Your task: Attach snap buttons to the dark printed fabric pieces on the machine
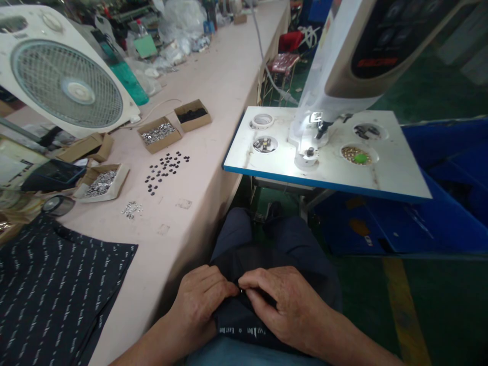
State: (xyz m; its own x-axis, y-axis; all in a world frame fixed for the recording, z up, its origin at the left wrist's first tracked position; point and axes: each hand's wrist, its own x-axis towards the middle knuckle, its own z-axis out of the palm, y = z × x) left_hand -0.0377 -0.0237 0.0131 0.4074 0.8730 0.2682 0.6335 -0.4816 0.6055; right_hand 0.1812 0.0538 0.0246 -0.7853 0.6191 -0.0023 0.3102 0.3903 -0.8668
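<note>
A black garment (244, 317) with white lettering lies across my lap. My left hand (202, 297) is closed on its edge, thumb and fingers pressed into the fabric. Beside it, my right hand (280, 300) pinches at the same spot, where a tiny shiny piece shows between the fingertips; its kind is too small to tell. The two hands nearly meet over the thighs. On the table to the left lie scattered black round snap pieces (165, 170) and a small pile of silvery pieces (132, 209).
A snap-press machine (324, 96) stands ahead right on a white board (396, 173) with cups of small parts. Cardboard boxes of metal pieces (158, 134), a white fan (68, 76), a teal bottle (127, 79) and dark printed cloth (57, 290) occupy the table. Blue bins (381, 218) sit right.
</note>
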